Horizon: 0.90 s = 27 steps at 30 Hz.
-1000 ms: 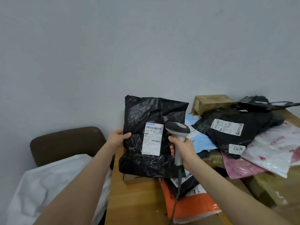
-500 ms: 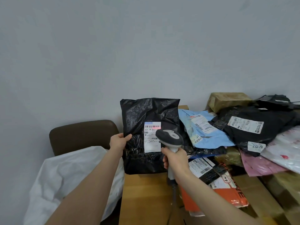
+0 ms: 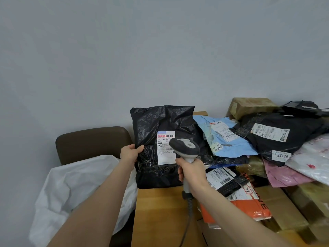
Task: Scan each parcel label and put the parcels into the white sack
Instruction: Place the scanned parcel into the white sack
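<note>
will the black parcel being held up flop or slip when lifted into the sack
Probably floppy: the black parcel is creased plastic film. Likely light: the left hand alone props it upright by one edge. Its glossy film could slip.

Black parcel (image 3: pixel 160 125), white sack (image 3: pixel 71 189), pale blue parcel (image 3: pixel 236 148), orange parcel (image 3: pixel 236 209)

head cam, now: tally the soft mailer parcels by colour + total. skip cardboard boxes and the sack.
Black: 3 (held parcel, big labelled parcel, rear parcel)
Light blue parcel: 1
Pink parcel: 1
White parcel: 1
Orange parcel: 1
Total: 7 plainly shown; dark bits buried in the pile cannot be counted.
</note>
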Available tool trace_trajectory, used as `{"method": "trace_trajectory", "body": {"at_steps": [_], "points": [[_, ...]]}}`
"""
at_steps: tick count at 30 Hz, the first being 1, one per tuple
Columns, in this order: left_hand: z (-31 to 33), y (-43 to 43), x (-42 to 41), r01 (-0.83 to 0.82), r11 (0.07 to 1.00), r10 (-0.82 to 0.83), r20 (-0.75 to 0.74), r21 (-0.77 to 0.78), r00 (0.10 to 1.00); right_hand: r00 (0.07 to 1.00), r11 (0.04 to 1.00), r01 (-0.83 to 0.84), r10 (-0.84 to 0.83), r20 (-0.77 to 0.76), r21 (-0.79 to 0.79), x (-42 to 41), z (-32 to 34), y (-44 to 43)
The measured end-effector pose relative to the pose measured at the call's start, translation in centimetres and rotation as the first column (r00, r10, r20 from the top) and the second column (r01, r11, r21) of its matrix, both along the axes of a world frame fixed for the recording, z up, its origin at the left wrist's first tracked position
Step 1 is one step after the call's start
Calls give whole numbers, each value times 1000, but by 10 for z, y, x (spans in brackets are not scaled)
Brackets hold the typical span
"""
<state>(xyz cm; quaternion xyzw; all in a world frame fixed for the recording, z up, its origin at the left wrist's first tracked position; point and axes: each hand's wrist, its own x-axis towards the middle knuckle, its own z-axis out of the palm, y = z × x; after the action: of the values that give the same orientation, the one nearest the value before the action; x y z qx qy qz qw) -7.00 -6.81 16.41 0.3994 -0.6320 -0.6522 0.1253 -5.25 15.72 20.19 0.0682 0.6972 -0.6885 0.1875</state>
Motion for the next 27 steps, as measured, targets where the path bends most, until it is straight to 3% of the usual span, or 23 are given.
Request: {"method": "trace_trajectory", "body": {"at_steps": [27], "points": [[7, 1, 31, -112, 992, 113, 19, -57, 993, 986, 980, -165, 168, 18, -115, -7, -2, -4]]}}
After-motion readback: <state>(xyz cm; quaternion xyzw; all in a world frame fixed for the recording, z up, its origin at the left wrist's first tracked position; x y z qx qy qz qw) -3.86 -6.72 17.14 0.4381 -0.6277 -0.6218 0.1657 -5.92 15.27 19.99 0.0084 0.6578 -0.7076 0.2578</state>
